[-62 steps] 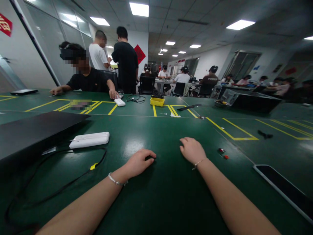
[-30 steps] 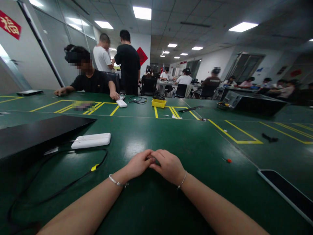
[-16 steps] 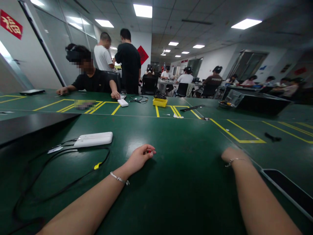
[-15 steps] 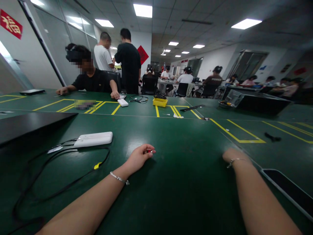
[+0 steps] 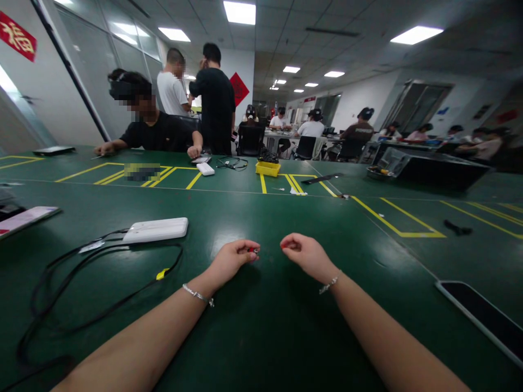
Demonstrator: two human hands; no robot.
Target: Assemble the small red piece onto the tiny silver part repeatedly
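Note:
My left hand is above the green table near the middle of the view, its fingers pinched on a small red and silvery piece. Only a bit of that piece shows at the fingertips, so its kind cannot be told. Facing it from a short gap to the right is my right hand. Its thumb and forefinger are closed on a small red piece, mostly hidden by the fingers. The two hands and their pieces do not touch.
A white power bank with black cables lies left of my hands. At the left edge is a flat pale board; at right, a dark flat device. A yellow bin and a seated person are across the table.
My right hand has come in from the right to face my left hand, which has hardly moved. The large dark panel at the left has gone from view, and a pale board shows there.

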